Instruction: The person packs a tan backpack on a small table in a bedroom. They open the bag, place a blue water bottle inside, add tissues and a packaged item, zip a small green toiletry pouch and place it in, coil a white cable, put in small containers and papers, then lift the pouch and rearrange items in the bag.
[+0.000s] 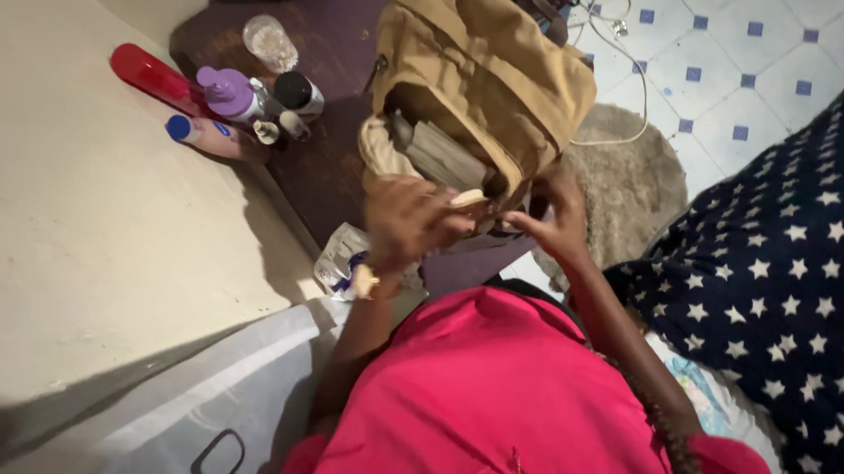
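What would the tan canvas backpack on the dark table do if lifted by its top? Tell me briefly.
The tan canvas backpack would probably sag and fold: its cloth already slumps in creases. It looks partly stuffed, so likely some weight. Its mouth gapes where the left hand and right hand work, so contents might spill onto the dark table.

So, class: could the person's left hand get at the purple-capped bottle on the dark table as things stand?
Probably yes. The left hand is at the tan bag, and the table between it and the purple-capped bottle looks bare.
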